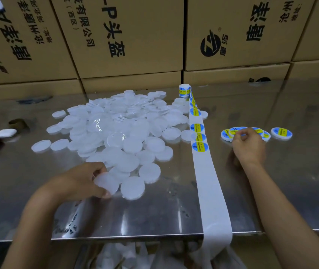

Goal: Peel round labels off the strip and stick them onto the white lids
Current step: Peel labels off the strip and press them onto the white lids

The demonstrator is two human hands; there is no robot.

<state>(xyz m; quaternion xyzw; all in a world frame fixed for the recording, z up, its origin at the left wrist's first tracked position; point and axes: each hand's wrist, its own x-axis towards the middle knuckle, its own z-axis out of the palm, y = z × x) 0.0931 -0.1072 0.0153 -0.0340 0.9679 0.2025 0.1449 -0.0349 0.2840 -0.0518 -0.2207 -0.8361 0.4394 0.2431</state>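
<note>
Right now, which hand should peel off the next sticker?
Probably the right hand. It holds nothing I can make out and rests beside the label strip, near the closest label. The left hand already grips a bare white lid.

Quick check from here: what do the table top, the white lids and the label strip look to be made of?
Table top: likely stainless steel, glossy, since it mirrors the boxes and lids.
White lids: probably translucent plastic, mostly frosted; a few show sharp glints.
Label strip: seems a smooth, flexible paper-like backing, draping over the table edge.
</note>
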